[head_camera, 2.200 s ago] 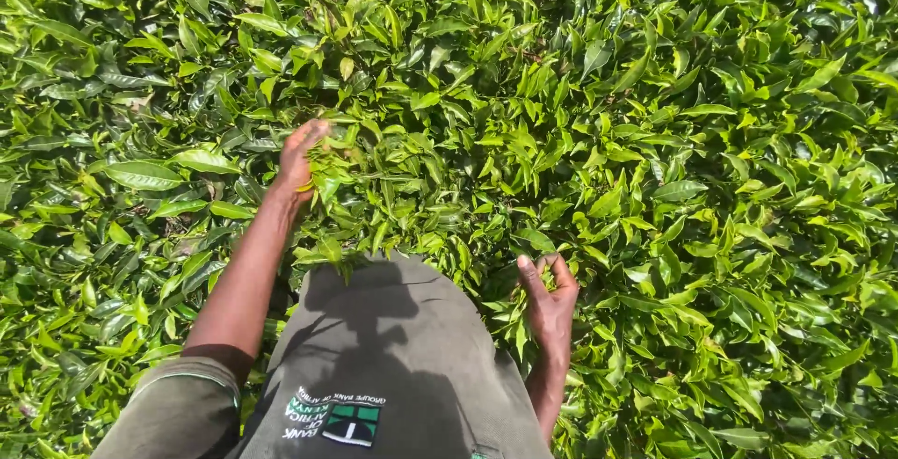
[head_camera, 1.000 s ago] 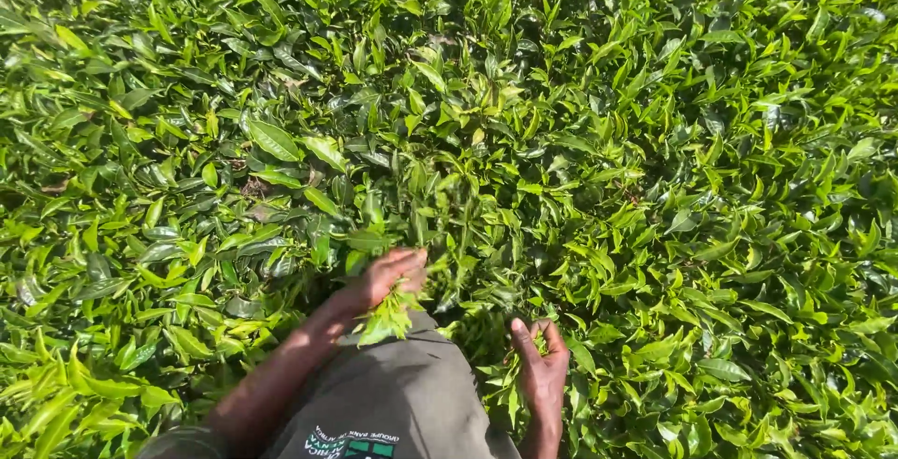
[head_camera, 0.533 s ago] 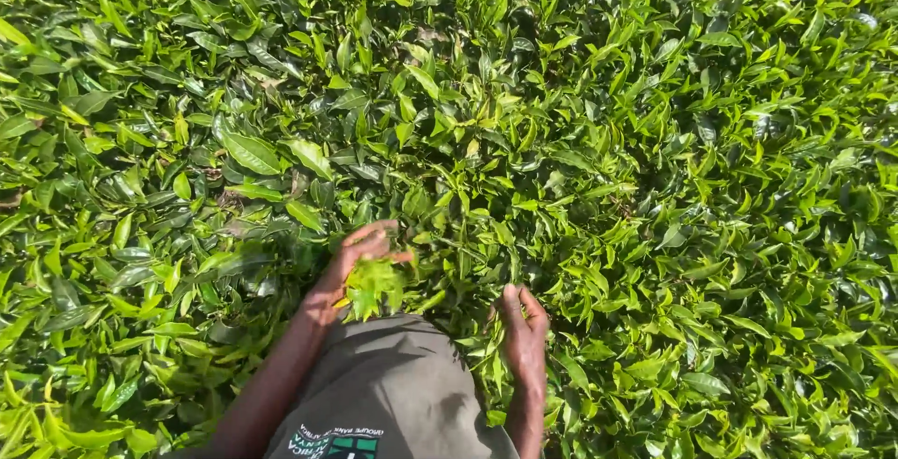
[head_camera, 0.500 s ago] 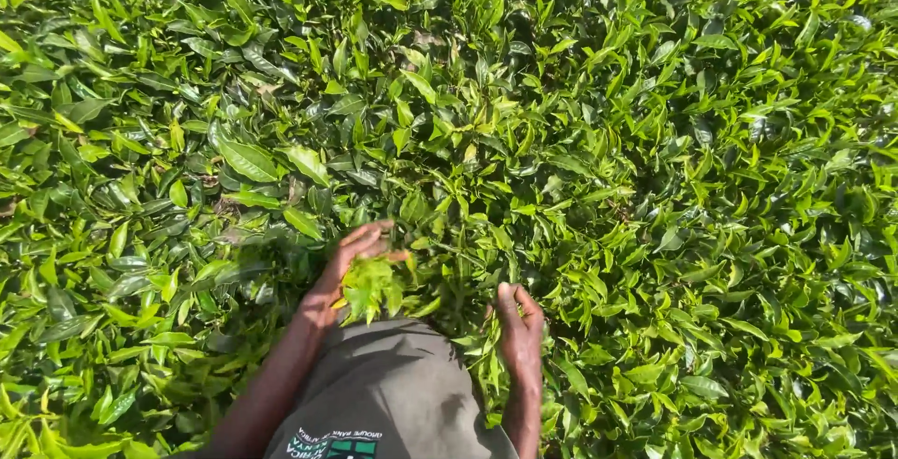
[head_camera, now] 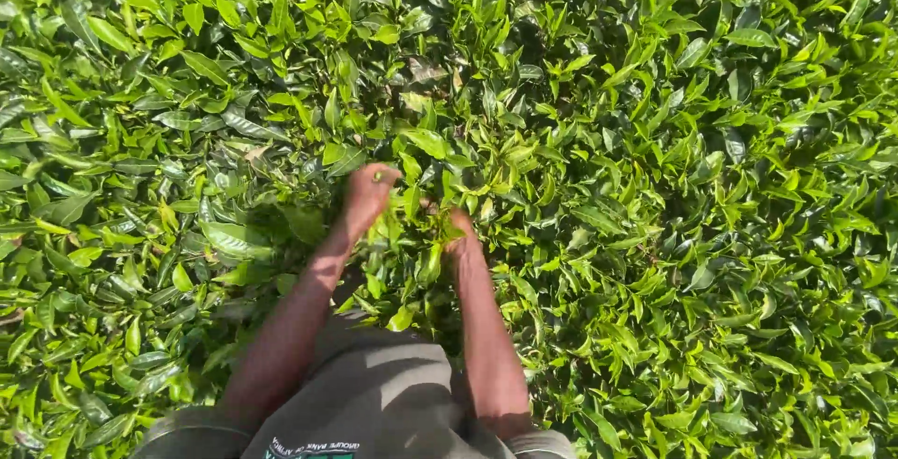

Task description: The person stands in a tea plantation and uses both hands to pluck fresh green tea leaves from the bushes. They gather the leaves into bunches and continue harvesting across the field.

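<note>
Both hands have pushed forward into the tea bush [head_camera: 580, 141]: left hand [head_camera: 367, 192] pinching a small leaf, right hand [head_camera: 460, 234] buried, its grip probably closed—cannot tell.

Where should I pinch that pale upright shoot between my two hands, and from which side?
Probably the soft stem just under the top leaves of the shoot, coming from above. It stands upright above the darker leaves, so a thumb-and-finger grip from the right hand, which is closest, should reach it; the left hand is blurred.
</note>
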